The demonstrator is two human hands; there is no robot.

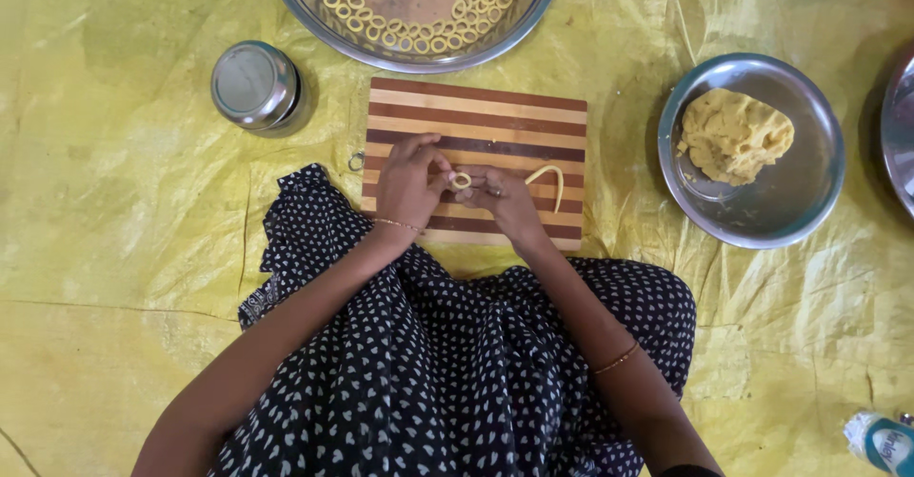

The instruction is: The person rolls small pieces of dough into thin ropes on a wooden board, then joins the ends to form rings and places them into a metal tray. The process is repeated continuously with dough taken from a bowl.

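- Dough ring [461, 180] sits pinched between the fingertips of both my hands, over the middle of the striped wooden board [476, 106].
- My left hand [411, 184] curls in from the board's left edge, thumb and forefinger pressed on the ring's left side.
- My right hand [506, 201] comes from the near edge, fingers pressed together on the ring's right side.
- A thin dough rope [552, 180] trails from my right hand and bends in an arch towards the board's right edge, lying on the wood.
- The board lies on a yellow sheet [114, 248], just beyond my knees in a dark dotted dress [419, 382].
- Touching the board's far edge is a big steel bowl [543, 1] with many finished dough rings [419, 37] along its inner wall.
- A small steel tin [253, 85] stands near the board's far left corner.
- Well off the board's right edge, a steel plate [800, 201] holds a lump of yellow dough [733, 134].
- Another steel rim [900, 125] shows at the sheet's right edge.
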